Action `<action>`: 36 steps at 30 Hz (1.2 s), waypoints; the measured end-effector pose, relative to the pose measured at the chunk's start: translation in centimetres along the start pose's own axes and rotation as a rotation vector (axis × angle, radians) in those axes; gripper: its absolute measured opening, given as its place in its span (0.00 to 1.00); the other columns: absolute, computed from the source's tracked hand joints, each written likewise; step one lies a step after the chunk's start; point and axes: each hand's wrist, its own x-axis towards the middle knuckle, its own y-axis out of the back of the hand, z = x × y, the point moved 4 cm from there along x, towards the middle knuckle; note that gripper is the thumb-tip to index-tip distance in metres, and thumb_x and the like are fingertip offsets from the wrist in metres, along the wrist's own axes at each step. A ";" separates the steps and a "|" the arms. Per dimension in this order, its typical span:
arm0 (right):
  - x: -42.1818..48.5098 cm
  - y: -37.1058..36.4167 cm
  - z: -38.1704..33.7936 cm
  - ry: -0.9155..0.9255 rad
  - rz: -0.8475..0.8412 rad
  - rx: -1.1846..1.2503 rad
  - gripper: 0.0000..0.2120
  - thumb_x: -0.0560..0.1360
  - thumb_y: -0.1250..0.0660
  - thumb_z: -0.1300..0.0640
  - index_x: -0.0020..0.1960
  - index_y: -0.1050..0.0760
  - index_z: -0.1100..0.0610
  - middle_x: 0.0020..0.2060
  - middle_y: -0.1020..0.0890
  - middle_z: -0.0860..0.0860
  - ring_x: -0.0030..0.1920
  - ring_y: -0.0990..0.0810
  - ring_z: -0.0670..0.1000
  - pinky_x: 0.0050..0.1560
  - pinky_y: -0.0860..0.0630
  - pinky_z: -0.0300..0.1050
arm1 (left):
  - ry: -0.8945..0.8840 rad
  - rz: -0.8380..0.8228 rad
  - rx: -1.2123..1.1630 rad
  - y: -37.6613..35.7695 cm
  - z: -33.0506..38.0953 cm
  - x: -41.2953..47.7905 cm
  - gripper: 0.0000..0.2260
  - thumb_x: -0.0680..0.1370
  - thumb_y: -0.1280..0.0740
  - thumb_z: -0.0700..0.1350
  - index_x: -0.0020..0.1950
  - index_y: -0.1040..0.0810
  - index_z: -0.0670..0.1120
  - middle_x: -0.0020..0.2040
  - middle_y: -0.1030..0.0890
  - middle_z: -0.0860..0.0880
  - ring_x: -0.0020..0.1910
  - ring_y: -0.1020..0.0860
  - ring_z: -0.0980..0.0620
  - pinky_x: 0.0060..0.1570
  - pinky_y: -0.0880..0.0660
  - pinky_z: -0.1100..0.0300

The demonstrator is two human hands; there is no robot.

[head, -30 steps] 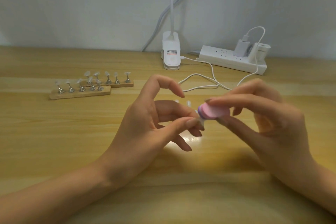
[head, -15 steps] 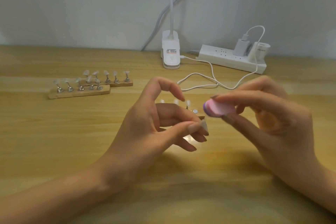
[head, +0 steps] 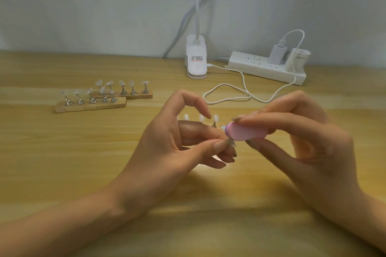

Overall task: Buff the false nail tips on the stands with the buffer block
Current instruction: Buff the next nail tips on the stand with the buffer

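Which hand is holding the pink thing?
The right hand pinches the pink buffer block between thumb and fingers; the left hand pinches only a small clear nail tip.

You sit at a simple nail-craft workstation, likely a home desk: a pale wooden bench against a bare white wall, a clip-on lamp at top centre, a power strip with chargers at upper right, and wooden nail-tip stands at left.
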 end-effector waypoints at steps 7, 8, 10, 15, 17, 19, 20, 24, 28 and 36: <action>-0.2 -0.5 -0.5 0.020 -0.063 0.044 0.11 0.75 0.29 0.57 0.57 0.21 0.50 0.48 0.23 0.46 0.49 0.20 0.50 0.49 0.24 0.42 | 0.004 -0.020 -0.010 -0.2 -0.1 0.0 0.13 0.74 0.29 0.41 0.51 0.33 0.48 0.42 0.13 0.42 0.39 0.14 0.43 0.39 0.18 0.57; -0.2 -0.5 -0.6 0.027 -0.072 0.032 0.11 0.75 0.29 0.57 0.57 0.21 0.50 0.48 0.23 0.46 0.49 0.20 0.49 0.50 0.24 0.41 | 0.005 -0.021 -0.009 -0.2 -0.1 0.0 0.13 0.74 0.29 0.41 0.51 0.33 0.48 0.42 0.13 0.42 0.39 0.14 0.44 0.39 0.19 0.57; -0.1 -0.3 -0.6 0.013 -0.050 0.015 0.11 0.75 0.29 0.57 0.57 0.21 0.50 0.48 0.21 0.48 0.48 0.21 0.49 0.48 0.24 0.42 | 0.008 -0.024 -0.007 -0.3 -0.2 0.0 0.13 0.74 0.29 0.41 0.51 0.32 0.49 0.41 0.13 0.43 0.39 0.14 0.44 0.39 0.18 0.57; -0.3 -0.6 -1.0 0.059 -0.085 -0.004 0.11 0.75 0.30 0.56 0.57 0.21 0.50 0.48 0.22 0.46 0.51 0.19 0.45 0.53 0.25 0.36 | 0.017 -0.010 -0.014 -0.3 -0.2 0.0 0.13 0.74 0.29 0.41 0.52 0.32 0.47 0.42 0.13 0.44 0.38 0.14 0.47 0.39 0.19 0.60; -0.1 -0.2 -0.5 0.021 -0.032 -0.013 0.11 0.75 0.29 0.57 0.57 0.21 0.50 0.48 0.21 0.50 0.49 0.20 0.49 0.49 0.24 0.42 | 0.023 -0.015 -0.016 -0.2 -0.1 -0.1 0.14 0.74 0.29 0.40 0.52 0.33 0.46 0.41 0.14 0.43 0.38 0.14 0.45 0.39 0.18 0.58; 0.0 0.0 -0.2 0.004 -0.007 0.000 0.11 0.75 0.29 0.58 0.57 0.21 0.51 0.48 0.22 0.52 0.48 0.21 0.51 0.48 0.25 0.43 | 0.021 -0.014 -0.008 -0.1 0.0 -0.2 0.14 0.74 0.29 0.40 0.52 0.33 0.47 0.40 0.14 0.42 0.38 0.14 0.45 0.39 0.18 0.58; 0.0 0.0 -0.1 0.000 -0.009 0.012 0.11 0.75 0.29 0.58 0.57 0.20 0.51 0.48 0.22 0.51 0.48 0.21 0.51 0.48 0.25 0.43 | 0.024 -0.020 -0.009 -0.2 0.1 -0.2 0.14 0.74 0.29 0.40 0.52 0.33 0.47 0.40 0.14 0.42 0.38 0.14 0.45 0.39 0.18 0.58; -0.3 -0.1 -0.3 -0.015 -0.021 0.064 0.11 0.75 0.29 0.57 0.57 0.21 0.51 0.49 0.21 0.48 0.49 0.21 0.51 0.47 0.24 0.46 | 0.032 -0.020 -0.026 -0.4 0.1 -0.2 0.13 0.74 0.30 0.39 0.52 0.33 0.46 0.41 0.14 0.42 0.38 0.14 0.44 0.39 0.18 0.57; -0.2 -0.3 -0.7 0.044 -0.068 0.018 0.11 0.75 0.29 0.57 0.57 0.21 0.51 0.48 0.21 0.49 0.50 0.19 0.47 0.51 0.24 0.41 | 0.043 -0.011 -0.048 -0.3 0.1 -0.1 0.14 0.73 0.29 0.42 0.51 0.34 0.45 0.42 0.13 0.42 0.38 0.14 0.44 0.39 0.18 0.57; -0.3 -0.4 -1.0 0.059 -0.057 -0.025 0.11 0.75 0.29 0.57 0.57 0.21 0.51 0.48 0.21 0.50 0.51 0.19 0.46 0.53 0.24 0.40 | 0.048 -0.020 -0.040 -0.3 -0.1 -0.1 0.14 0.74 0.29 0.40 0.51 0.33 0.45 0.41 0.13 0.42 0.38 0.14 0.44 0.39 0.18 0.57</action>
